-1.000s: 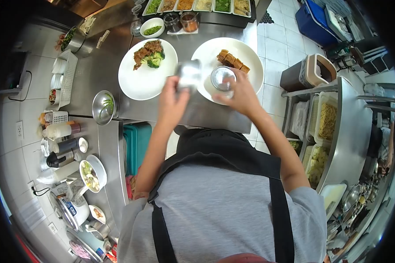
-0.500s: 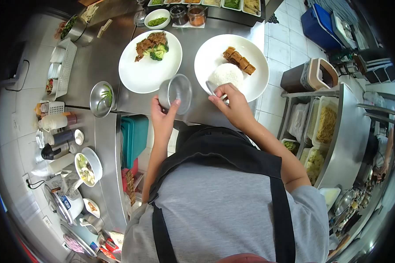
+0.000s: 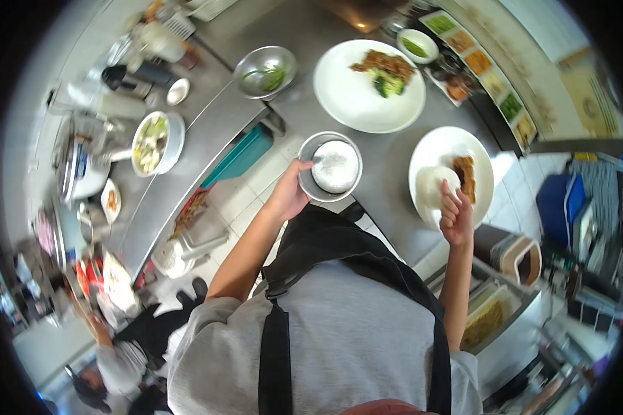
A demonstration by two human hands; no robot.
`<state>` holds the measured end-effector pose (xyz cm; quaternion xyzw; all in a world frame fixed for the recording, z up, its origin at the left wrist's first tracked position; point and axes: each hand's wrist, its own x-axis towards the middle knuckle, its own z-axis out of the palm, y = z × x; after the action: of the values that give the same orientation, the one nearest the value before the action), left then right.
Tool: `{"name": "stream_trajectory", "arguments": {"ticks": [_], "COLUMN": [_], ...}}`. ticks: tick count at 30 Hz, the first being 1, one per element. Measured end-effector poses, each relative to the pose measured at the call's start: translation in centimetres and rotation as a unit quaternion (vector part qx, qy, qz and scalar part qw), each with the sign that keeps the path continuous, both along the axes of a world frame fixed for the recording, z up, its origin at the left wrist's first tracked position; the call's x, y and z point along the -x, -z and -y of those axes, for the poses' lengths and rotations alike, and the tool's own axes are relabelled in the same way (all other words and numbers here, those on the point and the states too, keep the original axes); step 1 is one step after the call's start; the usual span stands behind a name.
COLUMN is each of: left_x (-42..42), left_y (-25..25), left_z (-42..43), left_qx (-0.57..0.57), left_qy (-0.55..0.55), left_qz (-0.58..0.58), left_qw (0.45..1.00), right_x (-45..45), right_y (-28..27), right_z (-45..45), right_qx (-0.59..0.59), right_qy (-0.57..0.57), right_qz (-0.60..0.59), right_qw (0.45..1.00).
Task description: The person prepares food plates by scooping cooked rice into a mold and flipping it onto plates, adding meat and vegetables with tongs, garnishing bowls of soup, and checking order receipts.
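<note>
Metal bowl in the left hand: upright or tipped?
Roughly upright: seen from above, the metal bowl in the left hand shows its round mouth facing up.

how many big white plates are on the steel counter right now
2: the broccoli plate, toward the counter's far side, and the rice plate, by the right hand. Others could be hidden beyond the dark picture edges.
</note>
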<state>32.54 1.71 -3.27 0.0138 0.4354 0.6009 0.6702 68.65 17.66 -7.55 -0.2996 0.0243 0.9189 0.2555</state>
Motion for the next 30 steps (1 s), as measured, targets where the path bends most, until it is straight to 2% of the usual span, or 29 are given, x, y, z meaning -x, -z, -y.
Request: {"name": "stream_trajectory", "arguments": {"ticks": [5,7,9,10,12,14,15,16,18,19,20,22,25,27,28,30], "left_x": [5.2,8.1,12.1,14.3,21.4,29.5,33.7,37.5,44.4,46.9,49.7,55.6,65.3,67.6,67.6,67.0], "left_y": [-1.8,-3.4,-4.8,-5.4,-4.4,-3.5,-2.8,-2.6,-4.3,-5.0,-5.9,-6.1,-1.6,-1.0,-1.2,-2.3], "left_z": [4.7,7.8,11.9,13.7,19.6,27.4,32.2,37.1,45.6,48.7,51.7,57.9,64.8,66.1,63.3,60.6], "left_qx": [-0.017,-0.011,0.023,0.041,0.118,0.125,0.125,0.126,0.226,0.278,0.330,0.454,0.610,0.699,0.739,0.680], "left_qy": [-0.075,-0.125,-0.260,-0.320,-0.405,-0.482,-0.518,-0.550,-0.617,-0.636,-0.651,-0.573,-0.317,-0.190,-0.161,-0.184], "left_qz": [0.009,-0.034,-0.112,-0.145,-0.243,-0.275,-0.321,-0.366,-0.374,-0.389,-0.402,-0.426,-0.528,-0.540,-0.531,-0.649], "left_qw": [0.997,0.992,0.959,0.936,0.874,0.823,0.783,0.740,0.655,0.605,0.552,0.532,0.498,0.429,0.383,0.289], "right_x": [-0.3,-0.3,0.8,1.6,5.9,12.1,15.2,18.8,26.4,30.5,34.4,41.6,51.5,56.8,58.8,61.5], "right_y": [-1.2,-2.9,-4.0,-3.5,-3.0,-3.6,-3.3,-3.8,-4.5,-5.4,-6.0,-6.7,-7.4,-8.9,-9.8,-11.7], "right_z": [0.0,1.2,2.1,1.8,1.7,3.2,4.3,5.4,7.9,9.5,11.0,14.0,18.1,20.8,22.0,23.6], "right_qx": [-0.001,-0.060,-0.140,-0.228,-0.326,-0.304,-0.285,-0.295,-0.364,-0.406,-0.399,-0.405,-0.478,-0.497,-0.507,-0.520], "right_qy": [-0.023,0.002,0.017,-0.021,-0.119,-0.188,-0.201,-0.247,-0.347,-0.369,-0.394,-0.425,-0.481,-0.516,-0.527,-0.549], "right_qz": [-0.020,-0.063,-0.118,-0.105,-0.122,-0.086,0.010,0.090,0.177,0.172,0.177,0.192,0.158,0.151,0.148,0.143], "right_qw": [1.000,0.996,0.983,0.968,0.930,0.930,0.937,0.919,0.846,0.818,0.809,0.786,0.718,0.681,0.665,0.639]}}
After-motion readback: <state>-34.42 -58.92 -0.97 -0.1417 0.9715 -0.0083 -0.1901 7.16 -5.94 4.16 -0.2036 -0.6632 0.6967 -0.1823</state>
